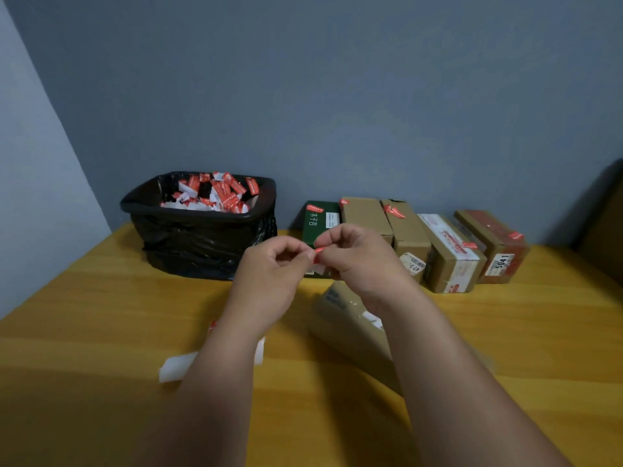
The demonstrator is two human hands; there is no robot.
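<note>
Your left hand (276,264) and right hand (354,254) meet in the air just right of the bin (188,244), lower than its rim and nearer to you than it is. Between them you hold a small red-and-white sticker (318,261). The fingers of both hands are curled in, and the thumb and fingertips of each pinch the sticker, your left hand on one edge and your right hand on the other. The sticker hangs clear of the tabletop (101,315) and touches nothing but your fingertips.

The bin is lined with a black bag and stands at the back of the tabletop against the wall (337,96). It is filled almost to the rim with red-and-white scraps (219,193).

To the right of the bin, a green box (317,224) comes first. Four brown boxes (408,230) follow it in a row along the wall, packed close together. Several carry a red sticker near the top.

Nearer to you than the bin and to its right, another cardboard box (347,325) lies on the tabletop, partly under your right forearm. A white sheet (175,365) lies flat in front of the bin, partly hidden by your left forearm.
</note>
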